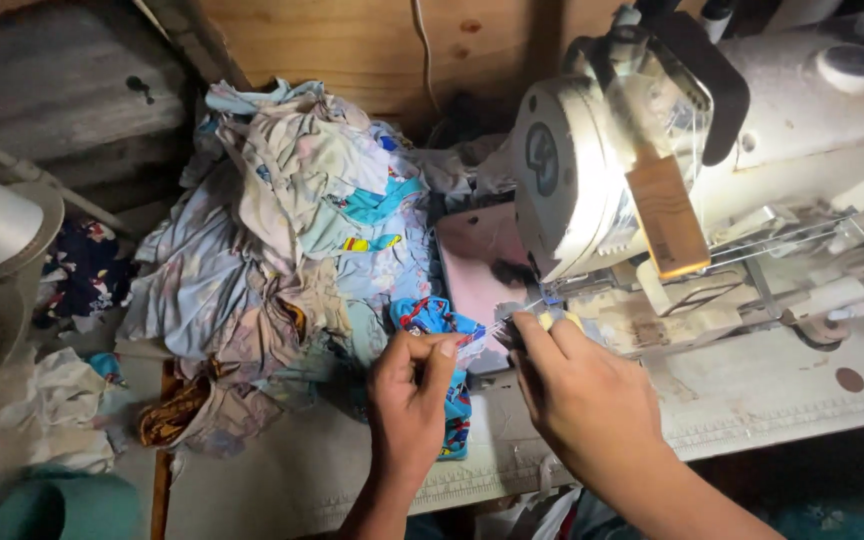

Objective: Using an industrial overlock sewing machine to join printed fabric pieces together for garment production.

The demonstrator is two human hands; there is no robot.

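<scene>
Nearest the camera, at the front edge of the sewing table [752, 400], the right hand [582, 390] pinches a small tool [508, 332] under the head of the white sewing machine [672, 170], and the left hand [410, 400] is closed on a blue printed cloth piece [432, 318]. Behind them a heap of pale printed garments [282, 230] covers the table's left end, with white thread [497, 326] stretched between the two hands.

Dim scene, bright light at centre-right, dark shadowed corners, slightly soft focus.
</scene>
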